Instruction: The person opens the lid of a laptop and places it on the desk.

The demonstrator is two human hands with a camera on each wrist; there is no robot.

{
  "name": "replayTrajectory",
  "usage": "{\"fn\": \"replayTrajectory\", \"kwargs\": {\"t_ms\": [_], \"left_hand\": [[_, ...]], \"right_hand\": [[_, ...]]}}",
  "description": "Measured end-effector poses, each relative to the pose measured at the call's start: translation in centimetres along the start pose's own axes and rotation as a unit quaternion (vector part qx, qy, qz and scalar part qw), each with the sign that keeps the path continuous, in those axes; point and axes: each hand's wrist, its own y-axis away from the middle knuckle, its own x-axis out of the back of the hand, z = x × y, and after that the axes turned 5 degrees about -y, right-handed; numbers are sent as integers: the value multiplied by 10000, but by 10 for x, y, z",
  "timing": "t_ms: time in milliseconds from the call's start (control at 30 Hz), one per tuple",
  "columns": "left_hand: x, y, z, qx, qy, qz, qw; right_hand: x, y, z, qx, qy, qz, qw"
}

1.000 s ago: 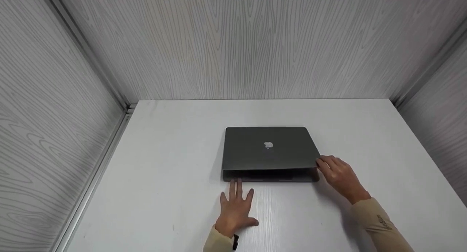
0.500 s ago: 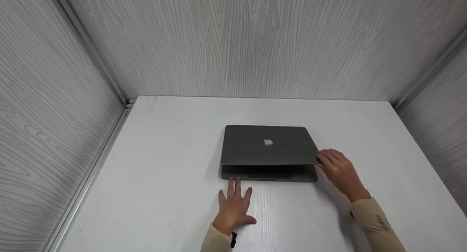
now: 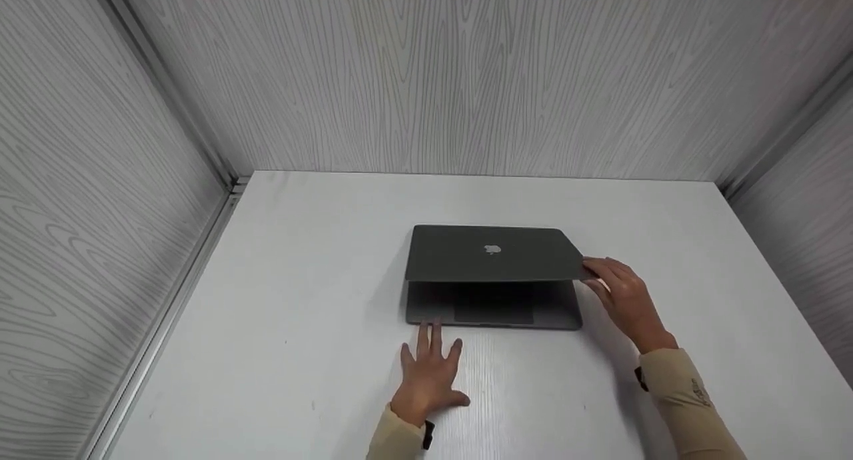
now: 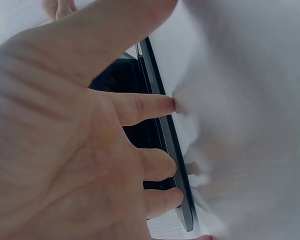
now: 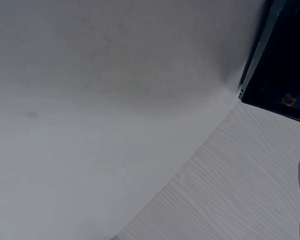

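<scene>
Raised further than a second ago, the lid of the dark grey MacBook now shows more of the base and its trackpad, and the right hand has gone up with it. The laptop lies on the white tabletop, front edge toward the person, lid only partly open. That right hand pinches the lid's right front corner, fingers above and thumb seemingly below; the right wrist view catches only the fingertips. The left hand is spread wide, fingers straight, gripping nothing, its two longest fingertips at the base's front edge. As a judgement, the body is stiff, fairly light and smooth enough to slide, with a thin, fragile screen and some drag at the hinge. Mid-edge would be the better hold, since lifting by one corner may twist the panel; light fingertip pressure should steady the base.
</scene>
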Motion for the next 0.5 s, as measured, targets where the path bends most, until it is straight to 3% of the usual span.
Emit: {"fn": "replayTrajectory", "kwargs": {"t_ms": [200, 500], "left_hand": [[0, 0, -1, 1, -44, -60, 10000], [0, 0, 1, 37, -208, -101, 9997]], "right_hand": [[3, -9, -1, -103, -485, 83, 9987], [9, -10, -2, 520, -272, -320, 9978]]}}
